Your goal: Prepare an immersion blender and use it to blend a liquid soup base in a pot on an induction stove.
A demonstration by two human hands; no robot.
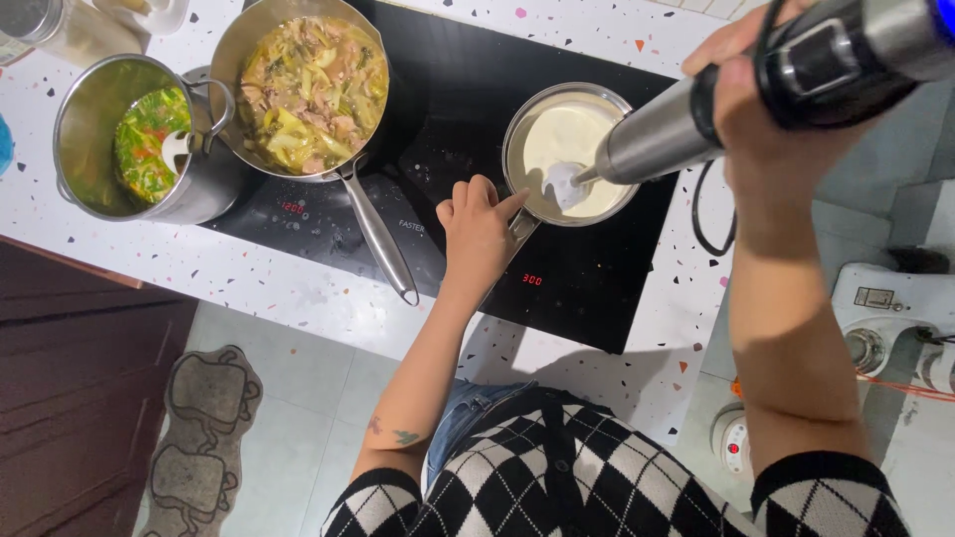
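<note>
A: Hands? Quick.

B: Right hand at 2 o'clock, clamped around the stick blender, its head dipped in the cream. Left hand closed on the small saucepan handle at the pan's 7 o'clock, finger on the rim. Hands well apart.

A: Pan location?

B: On the black induction hob, right of centre.

A: Risks?

B: Blade looks barely under, shaft tilted, so it could spatter cream onto the left hand. Shallow pan could tip if the grip slackens. The cord hangs near the hob edge and might snag. The frying pan handle at 9 o'clock could get knocked.

A: Other stuff?

B: Steel pot of greens, far left.
</note>
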